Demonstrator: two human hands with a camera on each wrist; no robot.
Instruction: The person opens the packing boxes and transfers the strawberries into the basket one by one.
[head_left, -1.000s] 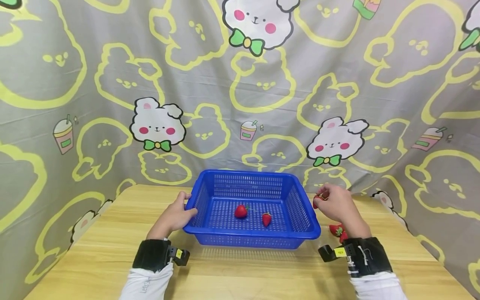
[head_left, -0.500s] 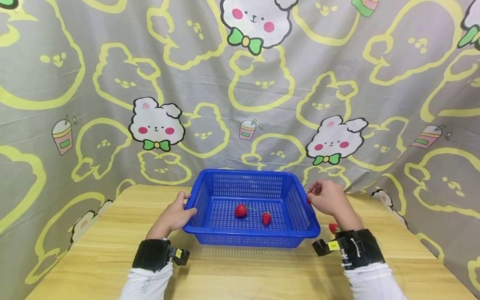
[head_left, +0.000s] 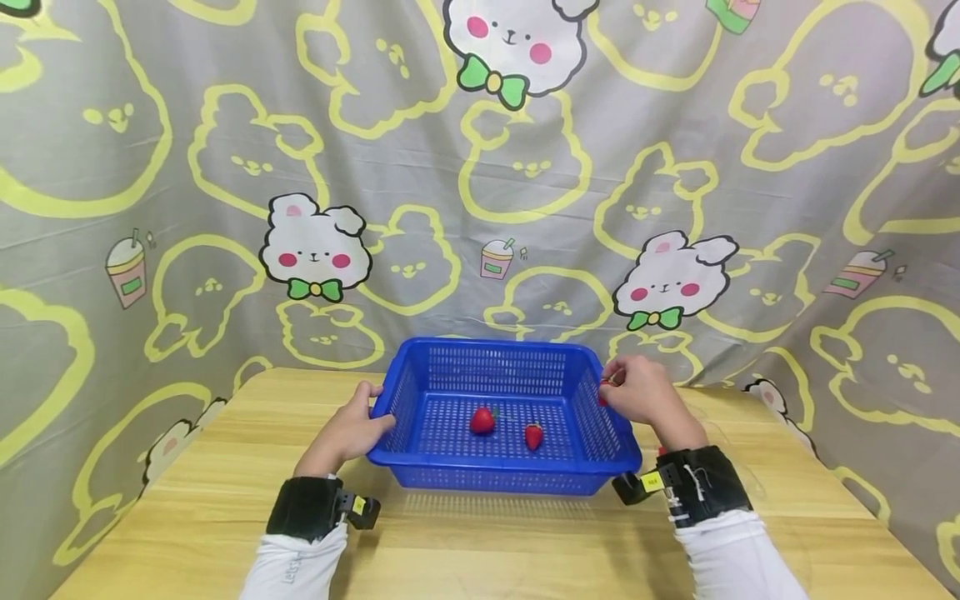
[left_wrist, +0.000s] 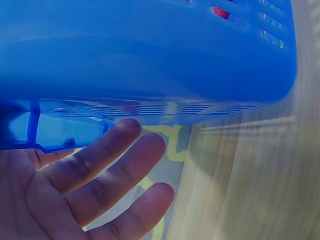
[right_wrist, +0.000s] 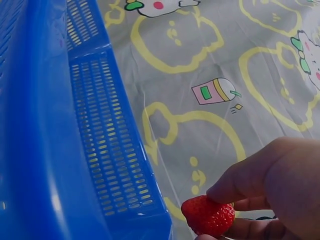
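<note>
A blue plastic basket [head_left: 495, 469] with slotted walls stands on the table. My left hand [head_left: 356, 429] grips its left rim, thumb on top and fingers spread beneath; in the left wrist view the fingers [left_wrist: 107, 172] lie under the rim beside the wall. Two strawberries, one larger strawberry [head_left: 482, 420] and one smaller strawberry [head_left: 533, 436], lie on the basket floor. Over the right rim, my right hand [head_left: 640, 392] pinches another strawberry [right_wrist: 207, 216] between thumb and fingers.
A wooden table [head_left: 480, 550] carries the basket, and a grey patterned cloth [head_left: 420, 167] hangs behind and at both sides. To the right of the basket, a bit of red [head_left: 662, 451] shows beside the right wrist strap, mostly hidden by it.
My right hand has moved left with its strawberry, from outside the basket to over its right rim. The right forearm now covers most of the strawberries on the table. The left hand stays put.
</note>
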